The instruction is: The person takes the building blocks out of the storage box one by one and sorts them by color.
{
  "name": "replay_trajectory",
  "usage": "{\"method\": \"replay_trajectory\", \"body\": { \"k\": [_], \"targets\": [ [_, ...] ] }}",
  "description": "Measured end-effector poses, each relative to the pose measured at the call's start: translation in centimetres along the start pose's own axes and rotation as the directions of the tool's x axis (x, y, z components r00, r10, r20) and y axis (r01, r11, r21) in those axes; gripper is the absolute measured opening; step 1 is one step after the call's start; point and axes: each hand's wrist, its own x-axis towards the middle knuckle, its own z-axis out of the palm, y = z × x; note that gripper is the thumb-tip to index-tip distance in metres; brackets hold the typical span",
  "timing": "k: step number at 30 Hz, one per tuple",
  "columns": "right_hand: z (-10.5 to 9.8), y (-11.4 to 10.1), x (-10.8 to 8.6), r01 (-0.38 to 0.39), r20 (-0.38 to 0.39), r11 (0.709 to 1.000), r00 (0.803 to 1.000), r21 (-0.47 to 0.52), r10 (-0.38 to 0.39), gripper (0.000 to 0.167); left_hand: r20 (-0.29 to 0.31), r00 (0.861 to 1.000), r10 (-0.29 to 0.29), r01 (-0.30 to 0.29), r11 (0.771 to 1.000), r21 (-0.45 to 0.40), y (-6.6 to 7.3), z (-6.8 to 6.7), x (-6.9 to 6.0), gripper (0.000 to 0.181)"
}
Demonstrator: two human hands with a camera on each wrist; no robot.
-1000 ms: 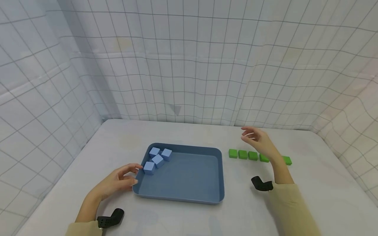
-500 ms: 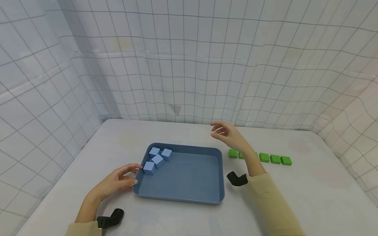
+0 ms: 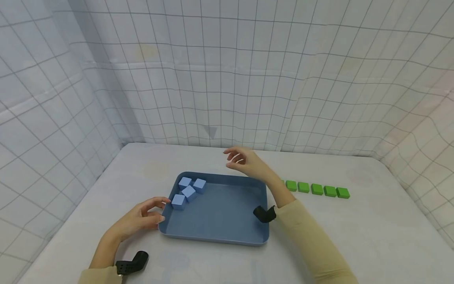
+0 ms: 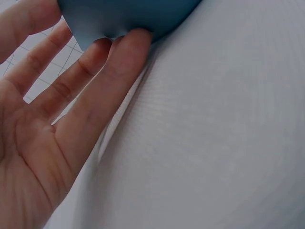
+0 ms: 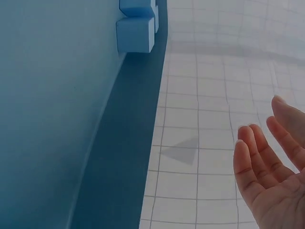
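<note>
Gridded white cloth (image 3: 220,71) backs the white worktop (image 3: 376,221). Four pale-blue cubes (image 3: 189,193), bunched left inside a shallow blue tray (image 3: 220,219), may scatter if the right hand (image 3: 250,162), empty, fingers apart, dips or the left hand (image 3: 138,218), loosely touching it, pushes.

White table (image 3: 213,262): before the white grid-lined cloth (image 3: 227,79)
Blue rectangular tray (image 3: 220,217): on the table
4 light-blue cubes (image 3: 189,193): in the tray, toward its far-left corner
6 green square blocks (image 3: 317,189): in a row right of the tray
Left hand (image 3: 138,220): touching the tray's left rim
Right hand (image 3: 249,163): near the tray's far rim
</note>
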Motion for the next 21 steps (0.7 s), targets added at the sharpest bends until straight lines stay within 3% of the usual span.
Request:
{"method": "replay_trajectory", "body": {
  "k": [14,21],
  "targets": [
    [4.1,-0.1,1.9,0.048,0.128,0.997,0.991,-0.052,-0.041,0.037,-0.022,1.000,-0.021,0.021,1.000,0.016,0.0,0.1,0.0,0.049],
    [5.9,0.3,2.2,0.059,0.189,0.988,0.981,-0.145,-0.031,0.039,-0.028,0.999,-0.025,0.025,1.000,0.016,0.0,0.1,0.0,0.050]
  ]
}}
